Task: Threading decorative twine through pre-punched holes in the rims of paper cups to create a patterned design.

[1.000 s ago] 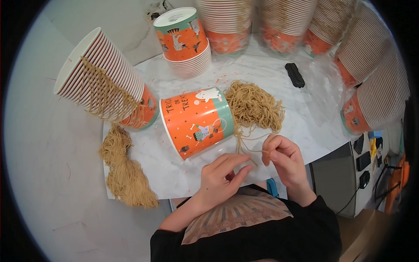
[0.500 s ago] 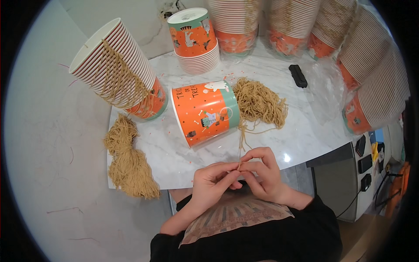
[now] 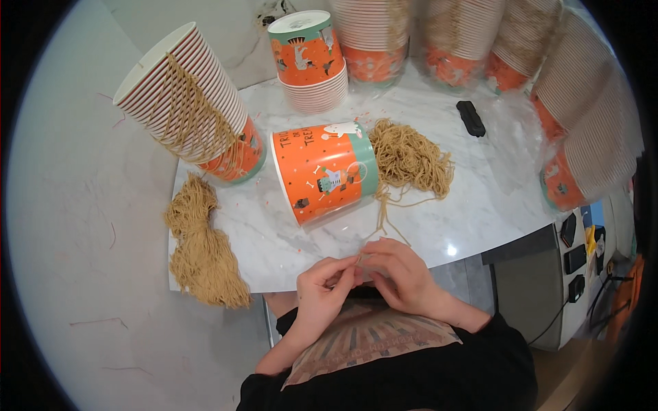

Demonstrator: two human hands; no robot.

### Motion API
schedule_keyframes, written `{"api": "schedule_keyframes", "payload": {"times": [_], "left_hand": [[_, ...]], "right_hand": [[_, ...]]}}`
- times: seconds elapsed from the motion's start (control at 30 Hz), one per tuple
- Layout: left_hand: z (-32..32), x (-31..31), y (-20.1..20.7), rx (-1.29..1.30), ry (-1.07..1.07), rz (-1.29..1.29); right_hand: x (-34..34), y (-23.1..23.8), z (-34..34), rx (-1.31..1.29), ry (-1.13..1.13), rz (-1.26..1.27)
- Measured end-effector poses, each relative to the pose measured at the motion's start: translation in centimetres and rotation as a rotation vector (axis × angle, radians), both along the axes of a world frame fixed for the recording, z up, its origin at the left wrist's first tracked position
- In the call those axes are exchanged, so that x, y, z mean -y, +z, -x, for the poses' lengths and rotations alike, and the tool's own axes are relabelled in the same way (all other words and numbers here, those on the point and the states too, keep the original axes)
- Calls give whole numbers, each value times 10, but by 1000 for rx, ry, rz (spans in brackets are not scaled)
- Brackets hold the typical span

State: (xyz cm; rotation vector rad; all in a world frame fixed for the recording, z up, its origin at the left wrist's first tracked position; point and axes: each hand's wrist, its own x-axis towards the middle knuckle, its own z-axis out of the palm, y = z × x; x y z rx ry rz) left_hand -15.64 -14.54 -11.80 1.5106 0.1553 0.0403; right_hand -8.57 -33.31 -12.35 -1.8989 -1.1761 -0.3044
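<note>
At the table's front edge, my left hand point(image 3: 323, 289) pinches the end of a tan string between thumb and forefinger. Close beside it, my right hand point(image 3: 401, 277) has its fingers bent around the same spot, the fingertips drawn together at the string; the short piece between them is hard to make out. Just beyond my hands lies an orange and green paper bucket point(image 3: 322, 171) on its side, its open rim toward the left. A loose heap of tan string point(image 3: 411, 159) rests against the bucket's base, with strands point(image 3: 382, 212) trailing toward my hands.
A tied hank of tan string point(image 3: 205, 246) hangs near the table's left edge. Behind it leans a tall bucket stack point(image 3: 188, 109) draped with strings. An upside-down stack point(image 3: 301, 55) stands at the back. Several wrapped stacks point(image 3: 589, 137) line the right, near a black object point(image 3: 470, 118).
Both hands have shifted slightly left, and my right fingers have curled differently at the string. The view has tilted a little; the bucket and string heaps lie as before.
</note>
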Motion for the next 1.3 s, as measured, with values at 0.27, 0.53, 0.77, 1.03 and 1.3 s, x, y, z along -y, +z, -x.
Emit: {"api": "schedule_keyframes", "payload": {"times": [0.27, 0.53, 0.77, 1.03, 1.3], "left_hand": [[16, -9, 53, 35, 39, -198], [26, -55, 37, 159, 574, -395], [42, -78, 31, 164, 737, -416], [24, -12, 58, 263, 285, -740], [12, 34, 73, 394, 95, -722]], "right_hand": [[8, -6, -37, -158, 258, 141], [47, 4, -130, 77, 37, 333], [126, 21, -215, 154, -414, 539], [47, 84, -106, -153, 131, 64], [16, 40, -26, -971, 599, -180]]}}
